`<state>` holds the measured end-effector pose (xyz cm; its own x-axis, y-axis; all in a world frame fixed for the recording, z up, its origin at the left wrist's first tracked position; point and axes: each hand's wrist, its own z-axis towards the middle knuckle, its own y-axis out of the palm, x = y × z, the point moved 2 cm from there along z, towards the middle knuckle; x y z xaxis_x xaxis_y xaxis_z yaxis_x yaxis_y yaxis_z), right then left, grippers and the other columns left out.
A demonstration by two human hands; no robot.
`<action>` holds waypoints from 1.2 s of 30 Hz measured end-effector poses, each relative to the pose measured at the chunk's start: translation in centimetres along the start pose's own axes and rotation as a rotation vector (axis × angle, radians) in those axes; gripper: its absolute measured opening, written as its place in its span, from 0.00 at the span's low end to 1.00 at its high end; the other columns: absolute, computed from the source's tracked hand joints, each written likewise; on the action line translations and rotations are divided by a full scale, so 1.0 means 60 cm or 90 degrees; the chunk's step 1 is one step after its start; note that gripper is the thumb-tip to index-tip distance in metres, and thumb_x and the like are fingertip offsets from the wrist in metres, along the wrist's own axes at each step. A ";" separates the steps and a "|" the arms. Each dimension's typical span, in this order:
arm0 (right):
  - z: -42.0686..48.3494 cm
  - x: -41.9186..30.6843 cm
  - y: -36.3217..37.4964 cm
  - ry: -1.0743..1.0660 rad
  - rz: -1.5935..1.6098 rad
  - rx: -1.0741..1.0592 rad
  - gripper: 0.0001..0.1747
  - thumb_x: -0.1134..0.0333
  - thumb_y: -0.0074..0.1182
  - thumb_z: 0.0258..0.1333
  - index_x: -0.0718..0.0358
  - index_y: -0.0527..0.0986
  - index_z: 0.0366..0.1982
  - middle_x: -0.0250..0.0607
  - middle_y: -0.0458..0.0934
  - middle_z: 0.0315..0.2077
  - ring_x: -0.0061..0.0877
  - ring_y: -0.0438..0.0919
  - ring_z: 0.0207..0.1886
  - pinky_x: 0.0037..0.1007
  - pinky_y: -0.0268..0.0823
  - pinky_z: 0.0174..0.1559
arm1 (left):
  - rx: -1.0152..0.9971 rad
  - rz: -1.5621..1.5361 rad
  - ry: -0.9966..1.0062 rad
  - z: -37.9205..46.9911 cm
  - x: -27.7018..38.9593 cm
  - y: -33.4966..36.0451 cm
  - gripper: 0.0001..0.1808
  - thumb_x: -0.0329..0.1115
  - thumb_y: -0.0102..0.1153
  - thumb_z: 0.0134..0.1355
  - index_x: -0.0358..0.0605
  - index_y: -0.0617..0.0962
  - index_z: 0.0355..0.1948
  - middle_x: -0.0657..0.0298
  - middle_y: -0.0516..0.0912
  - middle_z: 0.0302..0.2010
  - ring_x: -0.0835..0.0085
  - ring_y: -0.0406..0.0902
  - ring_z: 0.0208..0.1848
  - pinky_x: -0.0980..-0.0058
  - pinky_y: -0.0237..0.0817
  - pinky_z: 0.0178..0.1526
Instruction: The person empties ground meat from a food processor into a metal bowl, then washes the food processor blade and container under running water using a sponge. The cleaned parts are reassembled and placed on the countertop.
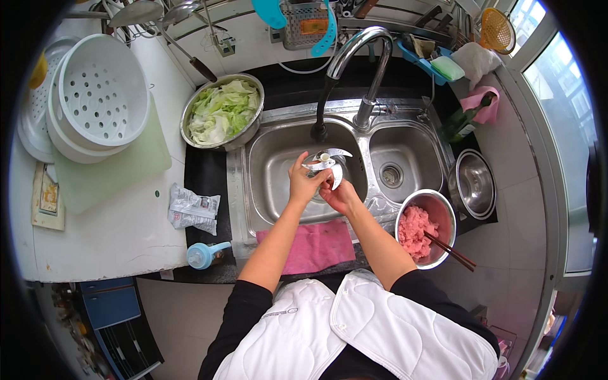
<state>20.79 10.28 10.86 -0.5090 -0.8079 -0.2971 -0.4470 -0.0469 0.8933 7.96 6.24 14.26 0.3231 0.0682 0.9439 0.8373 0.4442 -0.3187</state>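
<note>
Over the larger sink basin [275,161] I hold a food-processor blade assembly [324,163] with several curved metal blades around a pale hub. My left hand [304,182] grips it from the left, thumb and fingers around its lower part. My right hand [341,195] is at its lower end, fingertips close against the left thumb; the exact contact there is partly hidden. Behind the blades, the black spout end [320,128] of the chrome faucet [368,104] hangs into the basin. No running water can be made out.
Left of the sink stand a steel bowl of torn lettuce [223,114], a crumpled packet [194,208] and a blue-lidded bottle [202,255]. A steel bowl of minced meat [418,230] with chopsticks [451,251] sits at the right edge. A pink cloth [313,247] covers the front rim.
</note>
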 end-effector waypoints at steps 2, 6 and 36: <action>-0.011 -0.006 0.023 -0.011 -0.045 0.107 0.08 0.70 0.41 0.63 0.60 0.72 0.39 0.35 0.76 0.33 0.22 0.74 0.33 0.25 0.66 0.34 | 0.049 0.039 0.049 -0.006 0.020 -0.004 0.21 0.44 0.72 0.46 0.43 0.85 0.38 0.61 0.68 0.63 0.59 0.58 0.62 0.65 0.53 0.63; -0.009 -0.075 -0.013 -0.131 -0.246 0.281 0.10 0.62 0.44 0.65 0.56 0.73 0.43 0.30 0.77 0.39 0.23 0.75 0.42 0.31 0.67 0.44 | 0.086 0.127 0.157 -0.002 0.042 -0.022 0.17 0.39 0.69 0.47 0.45 0.85 0.38 0.65 0.67 0.63 0.59 0.59 0.62 0.64 0.51 0.64; 0.018 -0.114 0.098 -0.067 -0.684 0.040 0.14 0.58 0.61 0.56 0.62 0.75 0.26 0.28 0.76 0.20 0.10 0.67 0.17 0.17 0.54 0.15 | -0.012 0.231 0.263 -0.009 0.034 -0.030 0.14 0.33 0.61 0.52 0.47 0.84 0.41 0.66 0.68 0.63 0.58 0.60 0.63 0.61 0.51 0.64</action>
<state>20.86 16.18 17.79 0.1127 -0.3084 -0.9446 -0.7329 -0.6677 0.1306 7.32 5.09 16.69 0.7356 -0.1446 0.6618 0.6464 0.4419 -0.6220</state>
